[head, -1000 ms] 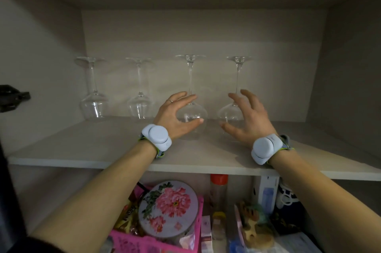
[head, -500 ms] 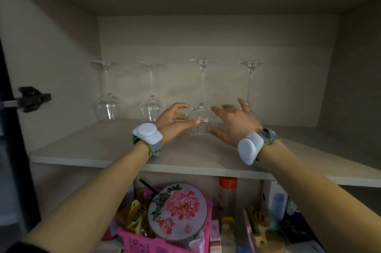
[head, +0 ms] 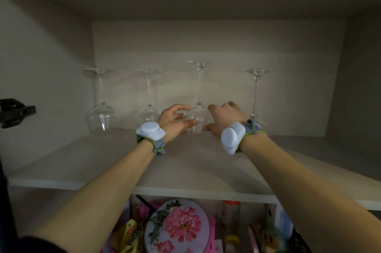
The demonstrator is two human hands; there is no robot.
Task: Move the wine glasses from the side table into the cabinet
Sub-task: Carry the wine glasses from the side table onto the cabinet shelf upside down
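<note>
Four clear wine glasses stand upside down in a row at the back of the cabinet shelf [head: 185, 164]. From the left they are the first glass [head: 101, 116], the second glass [head: 148, 113], the third glass [head: 199, 81] and the fourth glass [head: 256, 91]. My left hand [head: 175, 121] curls round the left side of the third glass's bowl, its thumb across the front. My right hand [head: 224, 115] cups the bowl's right side, fingers over its top. The fourth glass's bowl is hidden behind my right wrist.
A black door hinge [head: 15, 112] juts from the left cabinet wall. Below the shelf sit a round tin with pink flowers [head: 176, 226], a pink basket of packets, a bottle with an orange cap [head: 232, 204] and other clutter. Cabinet walls close in on both sides.
Both hands have moved inward from separate glasses and closed round the third glass's bowl. The right hand left the fourth glass. The view shifted slightly.
</note>
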